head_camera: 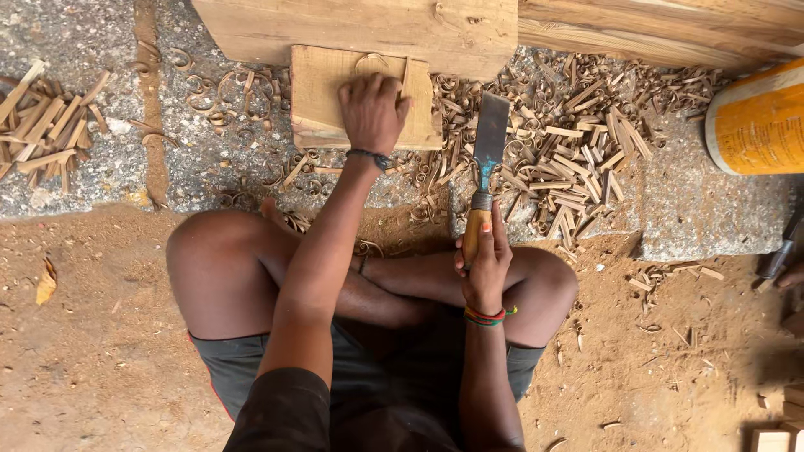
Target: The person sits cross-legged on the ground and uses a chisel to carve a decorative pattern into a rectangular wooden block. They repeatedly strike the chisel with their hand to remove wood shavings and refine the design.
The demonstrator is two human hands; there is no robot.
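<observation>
I sit cross-legged on the ground. My left hand (372,110) lies palm down on a small flat wooden block (316,94), fingers spread over its middle. The block rests on a stone slab against a big timber (360,29). My right hand (483,261) grips the wooden handle of a wide flat chisel (488,138). Its steel blade points away from me, just right of the block, tip near the timber's lower corner. The blade hovers over wood chips and is not touching the block.
Curled shavings and chips (578,138) litter the slab right of the chisel. A pile of wood splinters (46,125) lies at the far left. A yellow cylindrical container (758,121) stands at right. Another beam (662,29) lies top right. Sawdust covers the ground.
</observation>
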